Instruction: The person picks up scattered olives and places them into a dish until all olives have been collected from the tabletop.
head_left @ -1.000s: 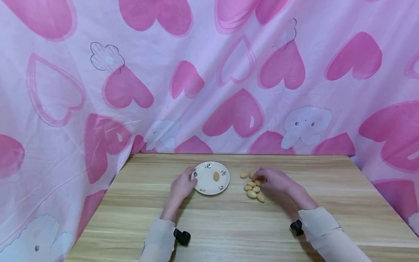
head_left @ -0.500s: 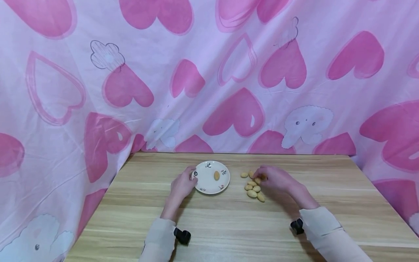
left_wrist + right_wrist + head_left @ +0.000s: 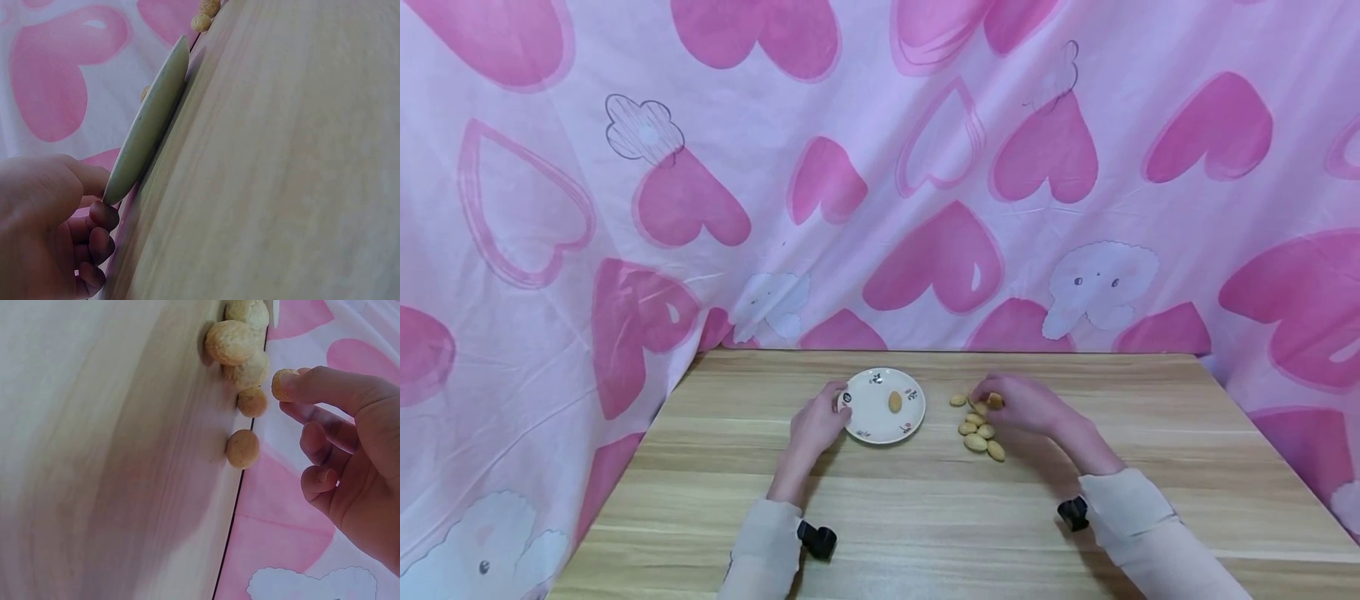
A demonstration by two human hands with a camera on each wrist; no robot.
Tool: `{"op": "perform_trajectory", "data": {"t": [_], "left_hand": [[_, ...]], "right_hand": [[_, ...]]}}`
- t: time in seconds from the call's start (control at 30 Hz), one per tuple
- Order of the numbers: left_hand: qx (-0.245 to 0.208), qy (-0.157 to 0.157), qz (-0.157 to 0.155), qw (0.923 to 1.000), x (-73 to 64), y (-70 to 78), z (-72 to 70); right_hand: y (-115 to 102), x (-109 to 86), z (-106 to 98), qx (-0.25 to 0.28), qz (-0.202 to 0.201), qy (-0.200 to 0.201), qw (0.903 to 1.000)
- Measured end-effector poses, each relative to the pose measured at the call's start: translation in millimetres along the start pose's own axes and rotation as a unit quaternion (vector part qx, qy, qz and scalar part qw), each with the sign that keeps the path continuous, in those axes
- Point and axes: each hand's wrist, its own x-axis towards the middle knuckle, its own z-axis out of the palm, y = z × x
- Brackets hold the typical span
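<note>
My left hand [image 3: 817, 423] holds the left rim of a small white plate [image 3: 870, 417] with a dark printed pattern around its edge. In the left wrist view the plate [image 3: 150, 122] shows edge-on, thumb over the rim and curled fingers below. One tan oval nut in its shell [image 3: 895, 402] lies on the plate, right of its middle. Over the far end of a loose group of similar nuts [image 3: 975, 442] is my right hand [image 3: 1018, 406]. The right wrist view shows its thumb and forefinger pinching a nut [image 3: 283, 385], held just off the others; the remaining fingers are loosely curled.
The nuts lie on a wood-grain table [image 3: 895, 517], right of the plate, with one nut [image 3: 958, 400] a little apart at the group's far left. A pink curtain with hearts [image 3: 932, 258] hangs along the table's back edge and left side.
My right hand has shifted slightly left and away from me, over the far nuts. The left hand, the plate and the nut on it have stayed in place.
</note>
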Motion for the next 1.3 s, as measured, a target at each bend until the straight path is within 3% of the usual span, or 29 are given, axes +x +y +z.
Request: {"op": "perform_trajectory", "data": {"t": [1.3], "left_hand": [[0.005,-0.003,-0.013,0.9999,0.8,0.4,1.3]], "right_hand": [[-44.3,40.3,12.8,0.011,-0.034,-0.019,0.9992]]}}
